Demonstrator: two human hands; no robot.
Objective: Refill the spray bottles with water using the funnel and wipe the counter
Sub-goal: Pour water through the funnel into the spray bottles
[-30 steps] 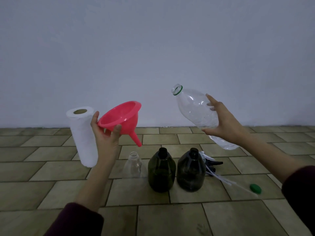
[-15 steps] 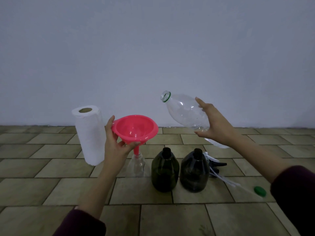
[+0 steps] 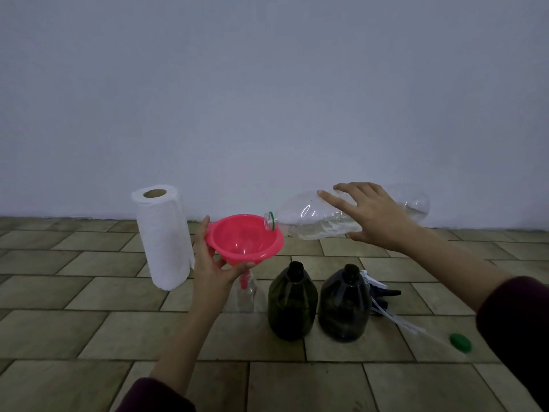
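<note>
Left hand (image 3: 212, 263) grips pink funnel (image 3: 244, 238); right hand (image 3: 370, 215) grips tilted water bottle (image 3: 309, 217); paper towel roll (image 3: 162, 237) beside.

Pink funnel (image 3: 244, 242), white paper roll (image 3: 162, 237), two dark green bottles (image 3: 292, 304), clear bottle (image 3: 320, 220) with green neck ring, green cap (image 3: 460, 342), tan tiles (image 3: 89, 331).

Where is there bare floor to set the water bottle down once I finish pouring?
Bare tiles lie in front of the two dark bottles, between your forearms, and left of the paper towel roll. It is crowded right of the dark bottles, where the spray heads, their tubes and the green cap lie.
</note>
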